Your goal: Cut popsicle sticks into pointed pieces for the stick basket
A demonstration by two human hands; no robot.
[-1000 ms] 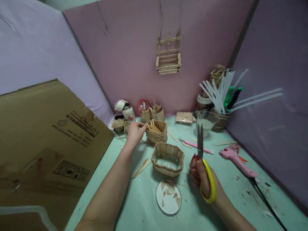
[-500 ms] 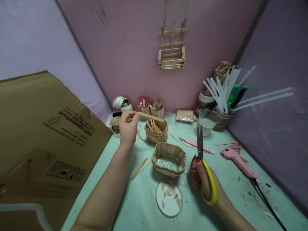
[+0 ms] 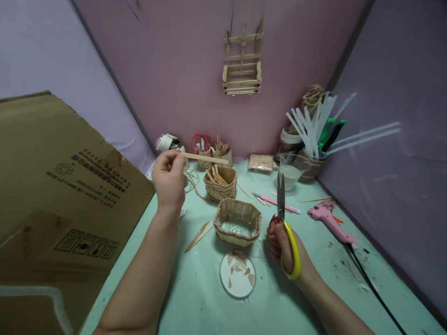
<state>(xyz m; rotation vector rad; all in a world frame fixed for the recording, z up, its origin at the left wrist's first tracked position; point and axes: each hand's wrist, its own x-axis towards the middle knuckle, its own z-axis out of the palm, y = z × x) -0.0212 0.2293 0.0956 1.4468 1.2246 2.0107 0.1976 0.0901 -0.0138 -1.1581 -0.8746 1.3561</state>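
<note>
Between thumb and fingers, my left hand (image 3: 169, 179) pinches one end of a flat wooden craft stick (image 3: 206, 158), which points right above the table. My right hand (image 3: 287, 246) is closed around yellow-handled scissors (image 3: 281, 200), blades upward; some red shows by its fingers. Below the stick stands a small woven basket (image 3: 220, 190) with several craft sticks inside. In front of it sits a second basket (image 3: 238, 238) with a clear bottom. A white round lid (image 3: 237, 289) nearer me carries small brown cut pieces.
On the right lie a pink glue gun (image 3: 331, 223) with a black cord and a pink craft knife (image 3: 277, 204). A clear cup (image 3: 291, 172) and a pot of white glue sticks (image 3: 314, 130) stand behind. A large cardboard box (image 3: 70, 186) fills the left.
My left hand has moved left and slightly up with the craft stick, away from over the basket. The view has shifted a little; my right hand still holds the scissors.
</note>
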